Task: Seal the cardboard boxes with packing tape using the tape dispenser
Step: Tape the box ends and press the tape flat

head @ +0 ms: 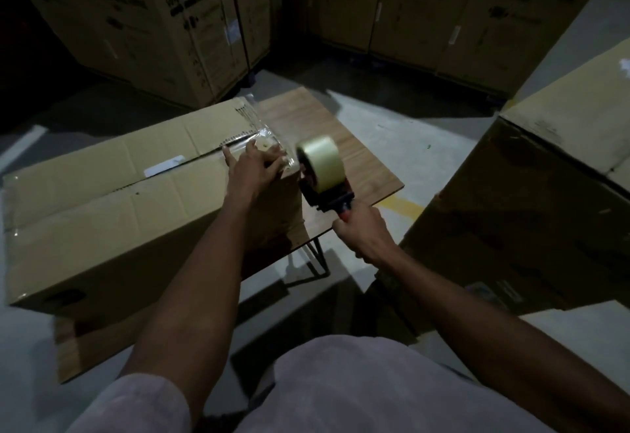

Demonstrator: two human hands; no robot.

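A long cardboard box [112, 200] lies on a low wooden table [361, 163], its top flaps meeting along a centre seam. My left hand [254, 168] presses flat on the box's right end, fingers spread over a strip of clear tape [264, 136] that runs over the edge. My right hand [363, 231] grips the red handle of the tape dispenser [324, 176], which stands just off the box's right end with its pale tape roll upright. Older clear tape shows at the box's far corner and left edge.
A big brown carton [531, 214] stands close on the right. Tall printed cartons [163, 20] line the back wall. Grey concrete floor [416, 146] shows beyond the table, with a yellow line near the table's right corner. Black wire legs hold the table.
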